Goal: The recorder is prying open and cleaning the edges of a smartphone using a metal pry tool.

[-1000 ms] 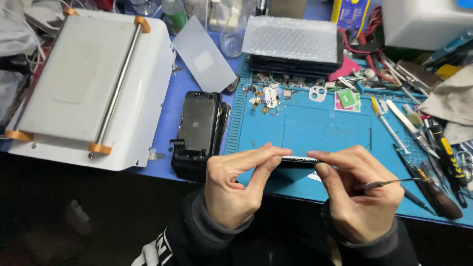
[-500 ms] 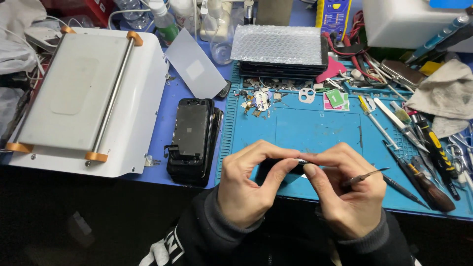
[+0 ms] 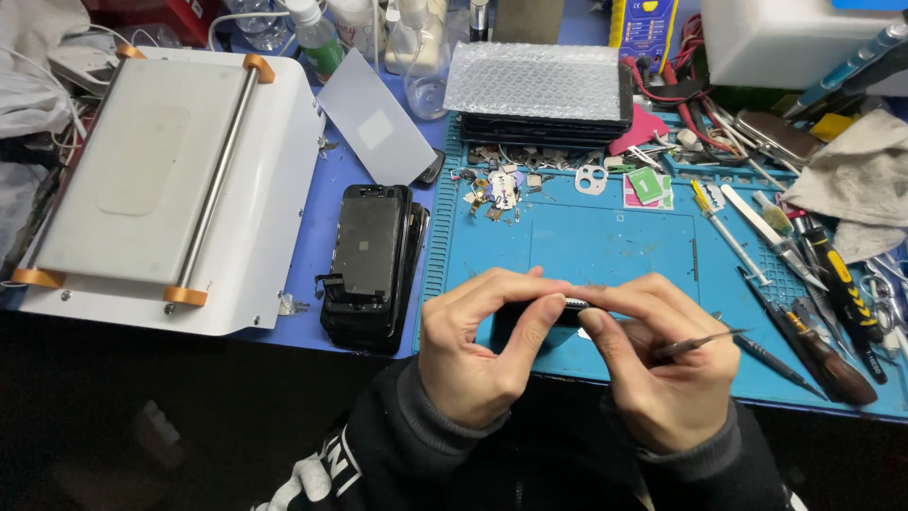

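Left hand (image 3: pixel 478 350): fingers pinched on small dark flat device (image 3: pixel 567 305), mostly hidden.
Right hand (image 3: pixel 662 364): pinches same device, plus thin metal tweezers (image 3: pixel 700 343).
Location: above blue work mat (image 3: pixel 605 246).

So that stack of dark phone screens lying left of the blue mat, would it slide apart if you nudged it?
Probably. The stack of dark screens looks like thin flat panels piled loosely, edges not lined up, so a push would likely shift the top one. Each seems stiff but breakable, being glassy and thin. It should not roll, lying flat on the blue table.
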